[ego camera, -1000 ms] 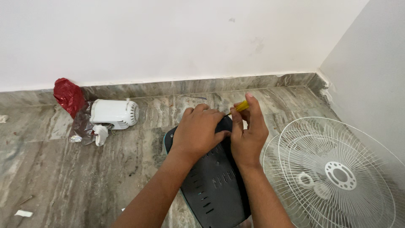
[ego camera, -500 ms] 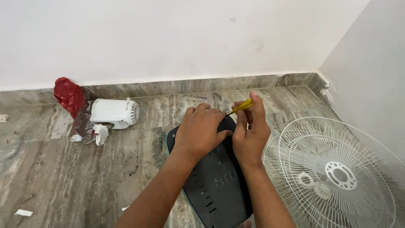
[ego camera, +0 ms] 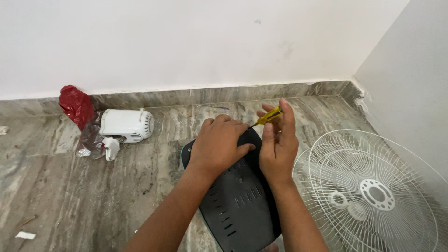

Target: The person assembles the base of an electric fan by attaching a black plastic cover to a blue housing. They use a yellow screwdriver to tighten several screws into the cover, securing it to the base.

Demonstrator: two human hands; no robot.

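Black panel: a dark vented plastic cover (ego camera: 238,200) lies on the grey marble floor (ego camera: 70,196), running from the bottom edge up under both hands, a teal rim showing at its left side.
Left hand: the left hand (ego camera: 218,144) is spread flat, palm down, pressing on the panel's far end.
Right hand: the right hand (ego camera: 277,142) is just beside the left, fingers pinched on a yellow-handled screwdriver (ego camera: 269,116), its dark tip angled down to the panel's far edge.
Right side: white wire fan grilles (ego camera: 373,191) lie stacked on the floor.
Far left: a white motor housing (ego camera: 127,125) sits near the wall beside a red bag (ego camera: 74,106).
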